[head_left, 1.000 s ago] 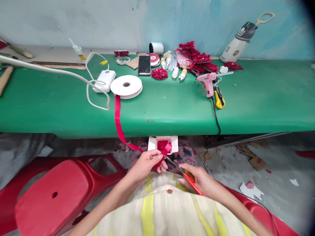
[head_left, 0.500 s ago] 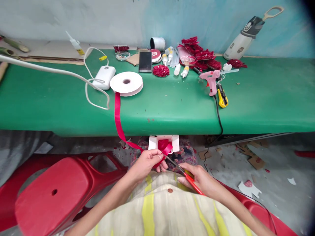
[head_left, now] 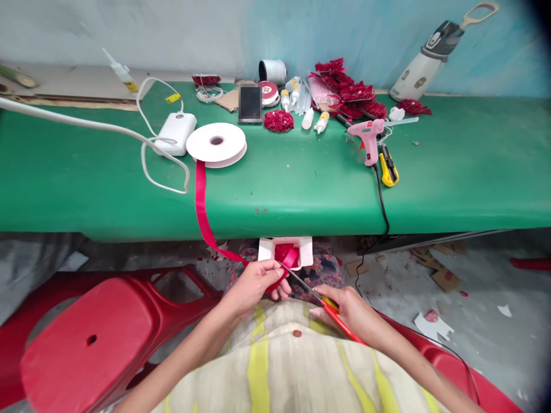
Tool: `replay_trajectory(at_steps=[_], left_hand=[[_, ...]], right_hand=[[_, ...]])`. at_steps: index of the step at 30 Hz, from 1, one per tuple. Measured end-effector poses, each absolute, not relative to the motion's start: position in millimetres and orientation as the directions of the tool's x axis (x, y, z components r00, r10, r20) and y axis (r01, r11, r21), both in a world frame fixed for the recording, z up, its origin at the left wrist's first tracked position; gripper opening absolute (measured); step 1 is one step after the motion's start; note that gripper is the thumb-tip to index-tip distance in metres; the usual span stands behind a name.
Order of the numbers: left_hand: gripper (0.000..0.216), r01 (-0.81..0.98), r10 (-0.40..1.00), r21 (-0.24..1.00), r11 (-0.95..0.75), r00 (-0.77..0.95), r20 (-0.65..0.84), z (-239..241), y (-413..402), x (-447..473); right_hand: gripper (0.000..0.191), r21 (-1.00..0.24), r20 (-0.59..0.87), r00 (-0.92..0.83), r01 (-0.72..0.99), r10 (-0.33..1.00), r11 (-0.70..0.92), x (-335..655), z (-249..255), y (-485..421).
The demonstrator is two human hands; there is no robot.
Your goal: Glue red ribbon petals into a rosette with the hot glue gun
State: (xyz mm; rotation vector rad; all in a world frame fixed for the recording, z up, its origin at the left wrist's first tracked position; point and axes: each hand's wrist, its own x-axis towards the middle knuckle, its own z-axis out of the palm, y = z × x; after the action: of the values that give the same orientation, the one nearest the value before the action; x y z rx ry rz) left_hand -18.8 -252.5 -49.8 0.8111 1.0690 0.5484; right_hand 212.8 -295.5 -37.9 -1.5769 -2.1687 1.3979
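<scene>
My left hand (head_left: 253, 284) pinches a red ribbon (head_left: 200, 206) just below the green table's front edge. The ribbon runs up over that edge to a white spool (head_left: 216, 143) lying flat on the table. My right hand (head_left: 350, 312) grips red-handled scissors (head_left: 316, 298), whose blades point up-left and meet the ribbon right at my left fingertips. Behind both hands sits a white tray (head_left: 284, 252) with red ribbon pieces in it.
On the green table (head_left: 451, 172) lie a pink glue gun (head_left: 365, 137), a yellow cutter (head_left: 388, 169), a white power adapter with cable (head_left: 174, 132), small glue bottles, a phone and red ribbon flowers (head_left: 348, 94). A red plastic stool (head_left: 94, 338) stands at my left. Scraps litter the floor.
The scissor blades have closed in on the ribbon at my left fingertips, and the loose pink end by the tray has shortened. The view shifted slightly downward.
</scene>
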Motion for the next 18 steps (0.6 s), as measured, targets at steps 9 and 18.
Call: replay_trajectory(at_steps=[9, 18], left_hand=[[0.024, -0.029, 0.729, 0.774, 0.632, 0.359, -0.582, -55, -253, -22], [0.048, -0.082, 0.703, 0.791, 0.606, 0.521, -0.484, -35, -270, -18]], right_hand=[[0.021, -0.699, -0.415, -0.385, 0.714, 0.825, -0.018, 212, -48, -295], [0.038, -0.923, -0.276, -0.271, 0.342, 0.922, -0.175, 199, -50, -298]])
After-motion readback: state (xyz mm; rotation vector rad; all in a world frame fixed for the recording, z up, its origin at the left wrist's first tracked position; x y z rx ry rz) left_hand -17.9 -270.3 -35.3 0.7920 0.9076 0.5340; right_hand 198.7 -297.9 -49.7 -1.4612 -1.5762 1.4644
